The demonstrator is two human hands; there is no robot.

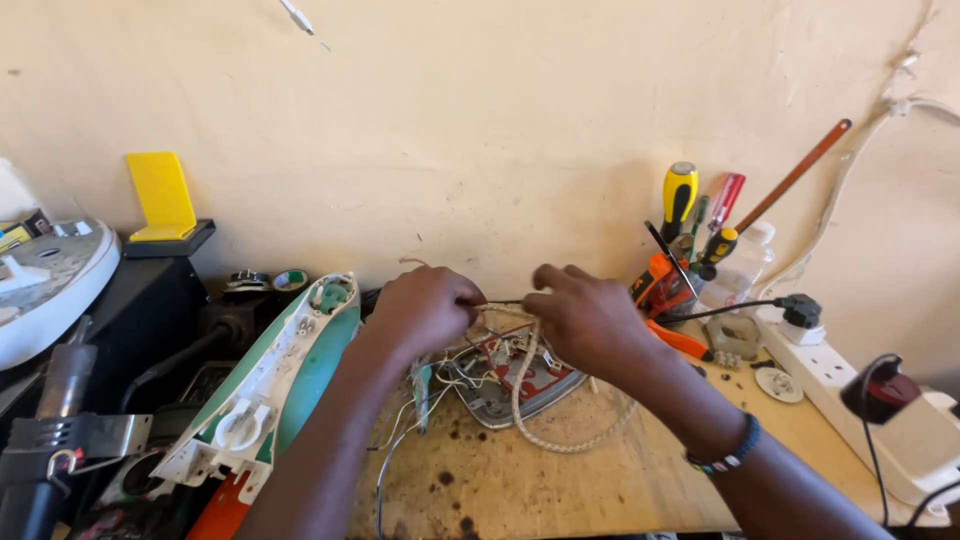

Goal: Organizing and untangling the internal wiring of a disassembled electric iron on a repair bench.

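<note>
Both hands (430, 310) (585, 318) pinch braided cord (520, 385) above iron soleplate (510, 385).

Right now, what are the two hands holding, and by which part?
Both hold the white braided cord near its upper end: left hand and right hand pinch it between fingertips above the opened iron soleplate.

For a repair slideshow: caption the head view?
Both hands, left hand and right hand, pinch a wire above an opened iron base.
</note>
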